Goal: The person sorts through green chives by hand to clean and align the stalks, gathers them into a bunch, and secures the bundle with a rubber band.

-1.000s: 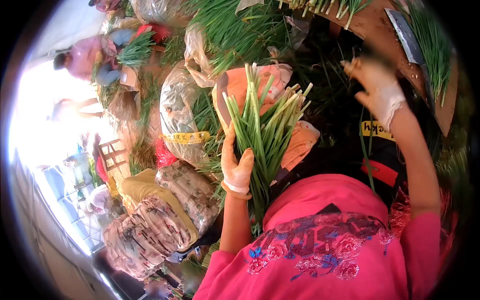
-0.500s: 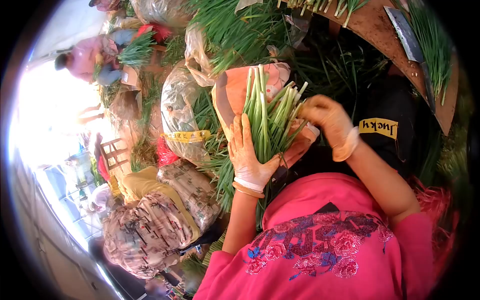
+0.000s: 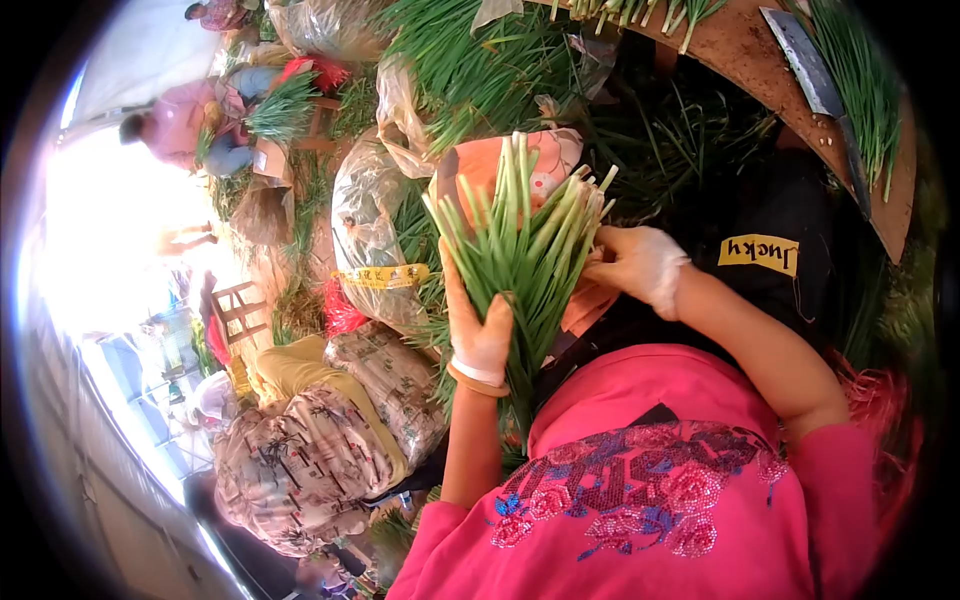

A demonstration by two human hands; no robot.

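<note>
Green stalks in left hand, fingers clasped around; right hand curled alongside, hold unclear

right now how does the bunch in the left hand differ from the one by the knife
The held bunch is in the left hand; the other bunch lies on the board beside the knife. The held bunch fans out pale stem ends; the other bunch shows mostly green. Both are long and thin-stalked.

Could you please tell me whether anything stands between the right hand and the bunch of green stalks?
Nothing visible does: the right hand is at the edge of the bunch of green stalks, any contact partly hidden, while the left hand holds the opposite side.
</note>
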